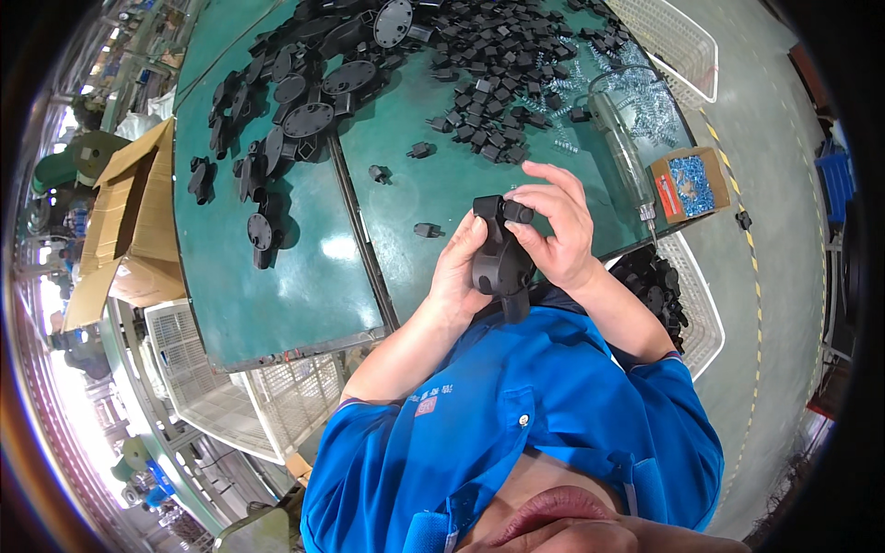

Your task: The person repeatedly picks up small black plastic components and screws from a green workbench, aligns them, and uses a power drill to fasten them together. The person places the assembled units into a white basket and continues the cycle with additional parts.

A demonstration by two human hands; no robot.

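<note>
My left hand [457,267] is closed around a black plastic housing [501,263] with a rounded body, held up in front of my chest at the table's near edge. My right hand [562,230] pinches a small black plastic block [518,212] at the housing's upper end, thumb below and fingers above. Whether the block is seated in the housing or only touching it, I cannot tell. Beyond my hands, a few loose blocks [428,230] lie on the green table [304,313]. A large heap of similar blocks [493,111] spreads farther back.
Black housings with round flanges [309,120] cover the table's far left. Metal springs [650,115] and a clear cylindrical tool [622,152] lie right, near a box of blue screws [691,189]. White baskets [705,304] flank the table; a cardboard box [138,221] stands left.
</note>
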